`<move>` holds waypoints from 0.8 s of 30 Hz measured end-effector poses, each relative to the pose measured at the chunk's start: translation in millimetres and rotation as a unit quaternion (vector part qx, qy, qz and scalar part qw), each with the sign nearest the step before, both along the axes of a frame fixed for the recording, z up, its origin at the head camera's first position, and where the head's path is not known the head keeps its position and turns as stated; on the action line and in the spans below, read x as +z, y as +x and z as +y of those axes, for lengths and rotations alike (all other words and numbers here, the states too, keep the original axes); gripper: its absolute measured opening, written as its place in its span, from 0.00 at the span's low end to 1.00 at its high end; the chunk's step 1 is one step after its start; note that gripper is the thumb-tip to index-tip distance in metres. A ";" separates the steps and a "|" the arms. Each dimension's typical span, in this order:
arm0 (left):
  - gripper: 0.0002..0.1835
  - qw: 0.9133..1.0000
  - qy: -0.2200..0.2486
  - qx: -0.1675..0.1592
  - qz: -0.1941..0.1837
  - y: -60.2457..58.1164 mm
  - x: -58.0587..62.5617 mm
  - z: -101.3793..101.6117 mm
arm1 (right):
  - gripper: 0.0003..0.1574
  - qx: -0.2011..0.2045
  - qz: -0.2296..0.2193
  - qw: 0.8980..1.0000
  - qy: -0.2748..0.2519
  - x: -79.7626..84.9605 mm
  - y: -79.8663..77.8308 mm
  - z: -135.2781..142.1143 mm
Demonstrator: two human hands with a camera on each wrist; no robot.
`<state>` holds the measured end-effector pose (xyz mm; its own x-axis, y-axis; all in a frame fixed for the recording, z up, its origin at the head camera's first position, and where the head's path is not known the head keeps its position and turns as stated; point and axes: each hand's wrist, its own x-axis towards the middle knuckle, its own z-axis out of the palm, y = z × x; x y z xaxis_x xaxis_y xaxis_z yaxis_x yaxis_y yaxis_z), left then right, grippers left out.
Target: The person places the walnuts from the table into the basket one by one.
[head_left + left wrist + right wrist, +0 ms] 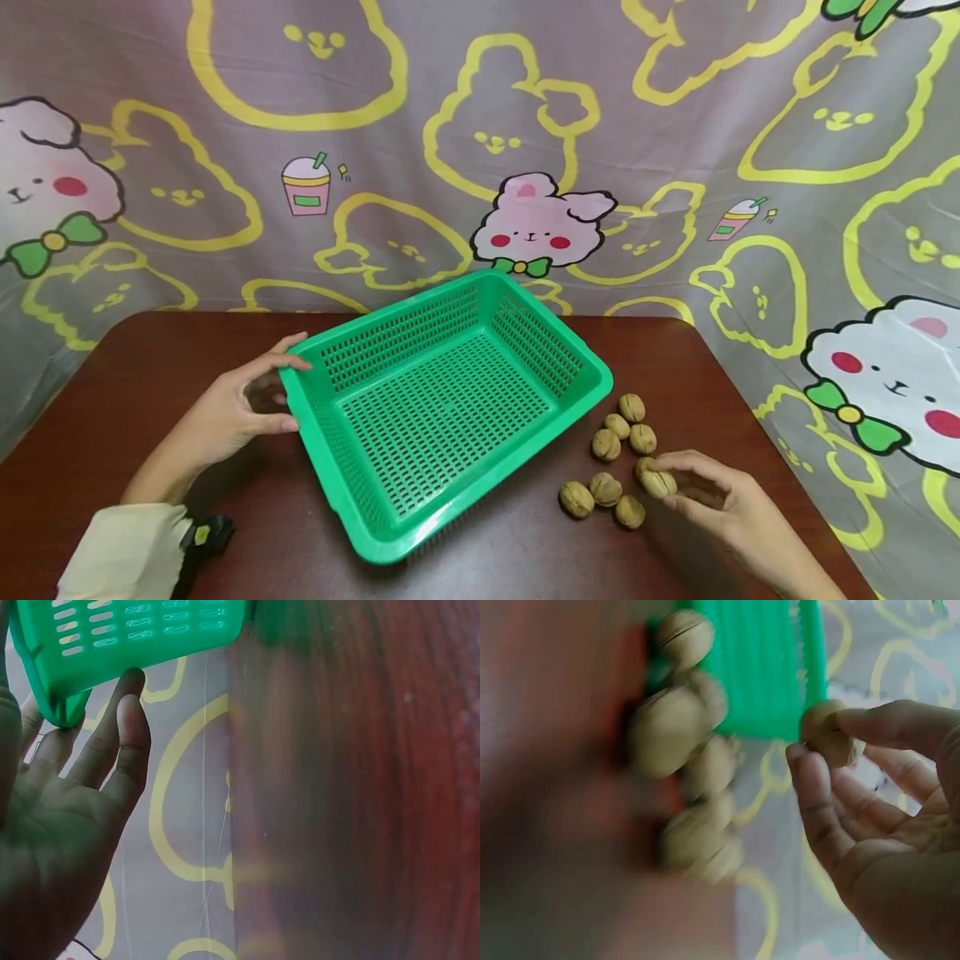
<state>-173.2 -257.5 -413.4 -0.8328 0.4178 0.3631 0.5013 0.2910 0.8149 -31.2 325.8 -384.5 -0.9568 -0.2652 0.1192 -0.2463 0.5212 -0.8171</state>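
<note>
A green plastic basket (450, 408) with slotted walls stands at an angle on the table, nothing inside it. My left hand (232, 400) holds its left rim, index finger over the edge and thumb against the outside; in the left wrist view, fingers of the left hand (82, 780) reach up to the basket's corner (64, 705). To the right of the basket, my right hand (720, 500) pinches a walnut (660, 483) between thumb and fingertips. The pinched walnut (831, 735) shows raised apart from the others in the right wrist view.
Several loose walnuts (606, 445) lie on the table right of the basket, some touching. The dark brown wooden table (247, 533) ends at a patterned cloth (420, 167) hanging behind and to the sides.
</note>
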 end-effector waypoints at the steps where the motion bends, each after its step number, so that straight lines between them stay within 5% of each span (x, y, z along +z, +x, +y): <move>1: 0.34 1.000 0.002 -0.001 -0.001 0.2 -0.4 -0.7 | 0.23 0.026 0.012 1.000 -0.007 7.0 -4.6 -5.2; 6: 0.34 1.000 0.008 -0.009 -0.010 -1.0 -1.9 -1.8 | 0.25 0.132 0.019 0.990 -0.033 39.9 -29.4 -39.2; 13: 0.33 1.000 0.007 -0.005 -0.017 -0.6 -0.2 -3.1 | 0.20 0.258 -0.069 0.962 -0.049 78.0 -76.1 -96.2; 24: 0.31 1.000 0.007 -0.003 -0.025 -2.1 -0.6 -2.3 | 0.18 0.384 -0.189 0.904 -0.010 88.6 -156.6 -180.6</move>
